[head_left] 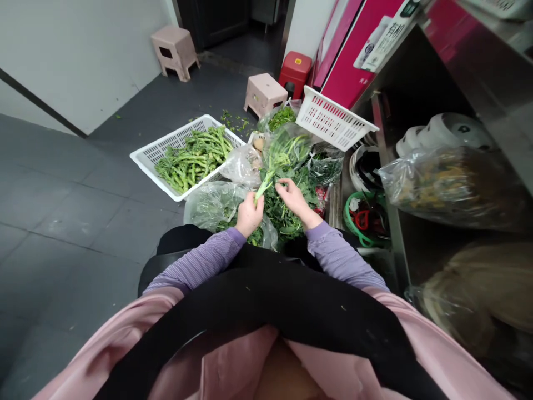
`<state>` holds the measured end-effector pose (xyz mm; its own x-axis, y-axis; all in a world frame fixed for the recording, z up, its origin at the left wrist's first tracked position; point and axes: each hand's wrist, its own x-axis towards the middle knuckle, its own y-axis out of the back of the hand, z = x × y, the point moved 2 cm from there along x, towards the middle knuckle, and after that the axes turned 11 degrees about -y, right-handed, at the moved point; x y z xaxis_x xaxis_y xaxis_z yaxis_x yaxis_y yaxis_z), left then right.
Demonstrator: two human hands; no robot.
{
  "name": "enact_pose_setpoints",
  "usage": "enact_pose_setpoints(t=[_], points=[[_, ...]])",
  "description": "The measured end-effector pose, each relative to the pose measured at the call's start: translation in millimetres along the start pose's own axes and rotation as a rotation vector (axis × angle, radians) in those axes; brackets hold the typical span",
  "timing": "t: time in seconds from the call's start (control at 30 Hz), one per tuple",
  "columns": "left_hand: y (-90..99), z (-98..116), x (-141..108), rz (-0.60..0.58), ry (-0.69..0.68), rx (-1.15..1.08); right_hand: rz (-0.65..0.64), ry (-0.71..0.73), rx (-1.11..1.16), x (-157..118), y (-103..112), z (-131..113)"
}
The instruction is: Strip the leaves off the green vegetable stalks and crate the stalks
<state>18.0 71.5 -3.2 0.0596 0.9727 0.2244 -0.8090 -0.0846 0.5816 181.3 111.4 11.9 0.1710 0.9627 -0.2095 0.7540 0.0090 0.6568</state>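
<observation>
My lap in black trousers [266, 283] is nearest to me, with pink clothing around it, and my two forearms reach out beyond it in purple striped sleeves [200, 260]. My left hand [249, 214] is closed around the lower end of a leafy green stalk [265, 186], which tilts up and away from me above the greens. My right hand [291, 199] is just beside it on the right, fingers bent and drawn close together at the stalk's side; I cannot tell whether they pinch a leaf or only touch it.

Under my hands lies a heap of loose green leaves [285, 218], with a clear plastic bag [216, 204] of greenery to its left. To the right, by the metal shelving, is a green basket [355, 225] with red items in it, too small to name. A filled plastic bag [452, 186] lies on the shelf.

Farther off to the left, a white slotted basket [144, 161] holds many trimmed-looking green stems [191, 161]. Another white basket [328, 122] stands tilted on the right. Past them are a pale pink stool [265, 91], a red stool [296, 68] and, by the wall, a second pink stool [175, 49].
</observation>
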Motion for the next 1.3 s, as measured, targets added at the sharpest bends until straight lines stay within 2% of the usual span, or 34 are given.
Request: enact_pose_setpoints(t=[0.07, 0.17, 0.27, 0.33, 0.43, 0.53, 0.67, 0.73, 0.83, 0.9, 1.0, 1.07, 1.13, 1.23, 1.3], points=[[-2.1, 1.7, -2.6, -0.012, -0.046, 0.066, 0.009, 0.162, 0.066, -8.3, -6.7, -15.3], [-4.2, 1.5, -5.2, -0.029, -0.091, 0.116, 0.123, 0.343, -0.072, -22.6, -16.5, -27.7], [-5.8, 1.2, -9.9, -0.073, -0.1, 0.173, 0.211, 0.49, -0.276, -31.8, -18.0, -23.5], [-7.2, 3.3, -14.9, -0.135, -0.115, 0.215, 0.215, 0.516, -0.327, -35.1, -14.2, -15.7], [-9.2, 8.2, -20.4, -0.214, -0.181, 0.275, 0.217, 0.379, -0.271, -43.2, -8.7, -7.2], [-10.3, 9.2, -16.6, -0.233, -0.238, 0.34, 0.203, 0.203, -0.246, -63.9, -16.0, -9.8], [-10.3, -0.7, 1.2, -0.265, -0.196, 0.391, -0.043, 0.246, -0.43, -84.9, -35.5, -17.6], [-8.4, -6.1, 8.9, -0.195, -0.177, 0.377, -0.054, 0.141, -0.498, -72.1, -28.0, -9.4], [-5.8, -11.1, 12.1, -0.082, -0.164, 0.345, 0.095, -0.197, -0.533, -32.6, 3.9, 13.5], [-5.6, -12.0, 9.8, -0.07, -0.167, 0.342, 0.073, -0.29, -0.452, -11.9, 18.6, 21.3], [-5.4, -11.2, 4.7, -0.077, -0.204, 0.353, -0.115, -0.208, -0.077, -3.5, 14.1, 11.9], [-4.4, -10.5, 2.0, -0.072, -0.242, 0.348, -0.169, -0.175, 0.181, -6.8, 2.6, 0.7], [-2.8, -10.4, -1.1, -0.078, -0.266, 0.322, -0.105, -0.157, 0.293, -10.0, -5.9, -5.4], [-2.3, -10.4, -9.9, -0.115, -0.241, 0.234, 0.062, -0.044, 0.183, -12.0, -11.5, -2.8], [-4.9, -9.8, -18.4, -0.122, -0.191, 0.107, 0.115, 0.026, 0.143, -12.8, -16.9, 1.7]])
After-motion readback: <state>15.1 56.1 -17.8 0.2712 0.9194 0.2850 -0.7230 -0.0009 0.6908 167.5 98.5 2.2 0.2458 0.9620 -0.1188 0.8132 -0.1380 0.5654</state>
